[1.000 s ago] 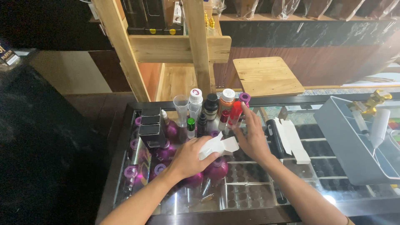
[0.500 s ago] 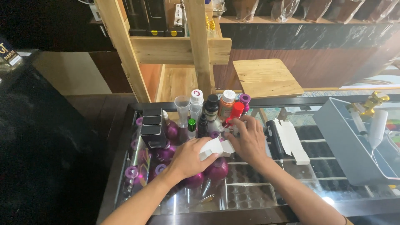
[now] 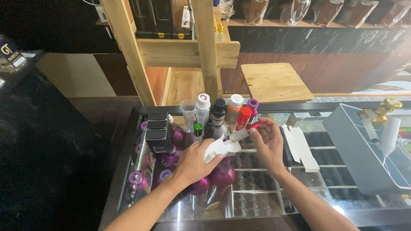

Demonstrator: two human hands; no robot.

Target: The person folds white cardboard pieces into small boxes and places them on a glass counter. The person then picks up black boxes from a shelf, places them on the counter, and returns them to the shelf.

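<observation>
Both hands are held over a glass counter [image 3: 257,205]: a crumpled white cloth [image 3: 220,148] is gripped in the closed left hand [image 3: 195,160], and a slim bottle with a red cap [image 3: 243,132] is pinched at that cap between the curled fingers of the right hand [image 3: 267,143], its body lying tilted against the cloth. Just behind the hands, a cluster of upright bottles [image 3: 220,112] (caps white, black, orange, red and purple) and a clear cup [image 3: 188,112] are crowded together, close to the fingers. To the left, stacked dark boxes [image 3: 157,130] and round purple bottles [image 3: 222,174] are packed beneath the left wrist. White paper strips [image 3: 302,147] lie just right of the right hand. Farther right, a grey plastic bin [image 3: 355,147] is seen, with a white squeeze bottle [image 3: 390,136] and a gold-topped item [image 3: 385,105] inside. A wooden stool [image 3: 274,81] and a wooden frame [image 3: 184,51] stand behind the counter.
</observation>
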